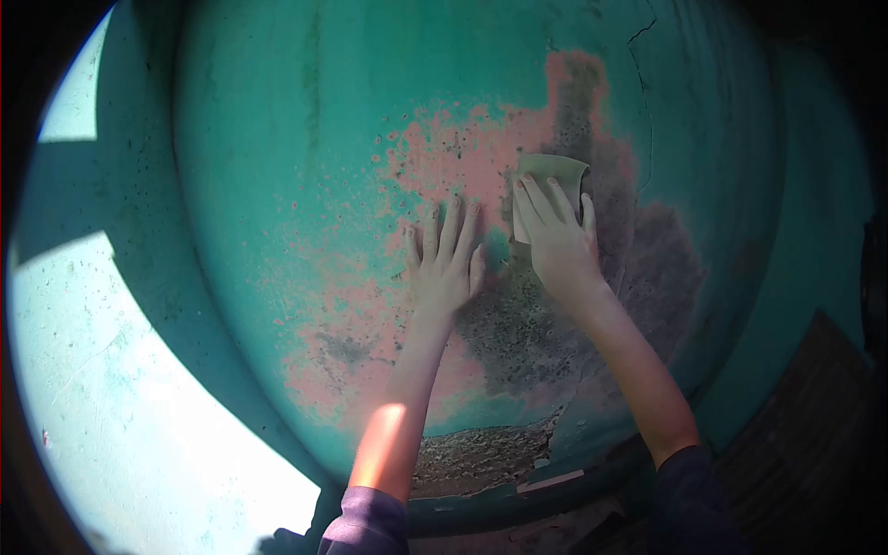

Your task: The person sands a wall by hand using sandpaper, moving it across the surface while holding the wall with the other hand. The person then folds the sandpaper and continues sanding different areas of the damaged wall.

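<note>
A green wall [250, 139] faces me, with a worn patch [462, 153] of pink and dark grey at its middle. Flat on this patch lies my left hand [444, 268], fingers spread and pointing up, holding nothing. To its right, my right hand [562, 240] presses a greenish-grey sheet [555, 165] against the wall, fingers stretched over it. The sheet's upper right corner curls away from the wall. Its lower part is hidden behind my right hand. Both hands look dusty.
Below the patch, a broken area [486, 458] exposes rough material. A thin crack [638, 69] runs down the upper right. Bright sunlight falls on the side wall [139, 398] at left. A dark slatted surface [795, 416] stands at lower right.
</note>
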A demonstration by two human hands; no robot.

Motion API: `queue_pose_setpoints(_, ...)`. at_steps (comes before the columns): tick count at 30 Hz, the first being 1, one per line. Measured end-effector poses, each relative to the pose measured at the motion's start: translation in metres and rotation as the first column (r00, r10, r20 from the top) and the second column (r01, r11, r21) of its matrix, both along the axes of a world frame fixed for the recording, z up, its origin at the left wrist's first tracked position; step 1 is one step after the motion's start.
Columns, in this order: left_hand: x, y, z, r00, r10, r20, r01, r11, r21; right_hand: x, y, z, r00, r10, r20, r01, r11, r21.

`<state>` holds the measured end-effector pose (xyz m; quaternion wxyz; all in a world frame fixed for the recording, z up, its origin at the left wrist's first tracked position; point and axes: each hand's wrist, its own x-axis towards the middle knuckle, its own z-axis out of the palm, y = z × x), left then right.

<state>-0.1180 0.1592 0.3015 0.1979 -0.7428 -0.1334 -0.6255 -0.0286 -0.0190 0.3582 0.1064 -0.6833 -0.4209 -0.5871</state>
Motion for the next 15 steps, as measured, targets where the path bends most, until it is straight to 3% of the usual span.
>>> queue_pose_setpoints(6, -0.007, -0.001, -0.021, 0.997, 0.006, -0.076, -0.010, 0.998, -0.062, 0.018, -0.004, -0.057, 0.991, 0.106, -0.085, -0.109, 0.994, -0.021)
queue_pose_setpoints(9, -0.013, -0.008, -0.054, 0.989, -0.011, -0.148, -0.008, 0.992, -0.126, 0.022, -0.020, -0.096, 0.983, 0.101, -0.155, -0.116, 0.989, -0.095)
queue_pose_setpoints(11, -0.010, -0.012, -0.080, 0.996, -0.032, -0.088, 0.020, 0.990, -0.138, 0.024, -0.023, -0.105, 0.982, 0.087, -0.168, -0.107, 0.988, -0.113)
queue_pose_setpoints(15, -0.015, -0.050, -0.121, 0.986, -0.086, -0.143, 0.027, 0.928, -0.372, 0.020, -0.029, -0.140, 0.951, 0.145, -0.272, -0.177, 0.979, -0.096)
